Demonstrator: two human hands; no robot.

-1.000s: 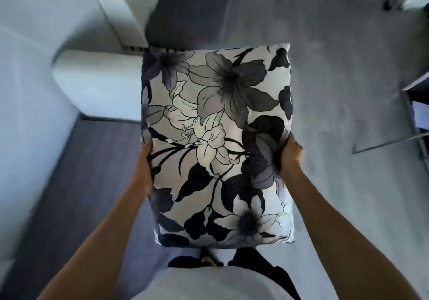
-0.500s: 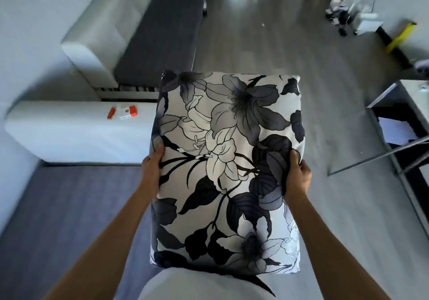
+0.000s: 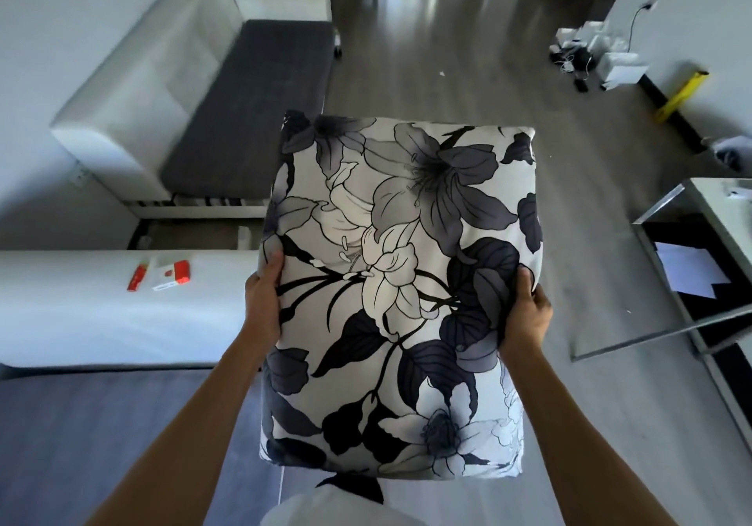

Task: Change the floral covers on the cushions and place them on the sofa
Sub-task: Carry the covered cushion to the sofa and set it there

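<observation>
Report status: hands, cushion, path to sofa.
Both hands, left hand and right hand, grip floral cushion sides. Cushion held in air. Sofa ahead-left, seat bare.

cushion (image 3: 401, 293): smooth printed cloth (slight sheen) | floor (image 3: 468, 49): glossy wood | sofa (image 3: 122, 78): pale leather-like

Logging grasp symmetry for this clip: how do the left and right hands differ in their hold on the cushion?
The left hand holds the cushion at its left edge, thumb lying flat on the front; the right hand holds the right edge, thumb digging into the fabric and creasing it. The left grip sits slightly higher than the right. Both grip at about mid-height, fingers hidden behind, holding the cushion up in the air.
</observation>
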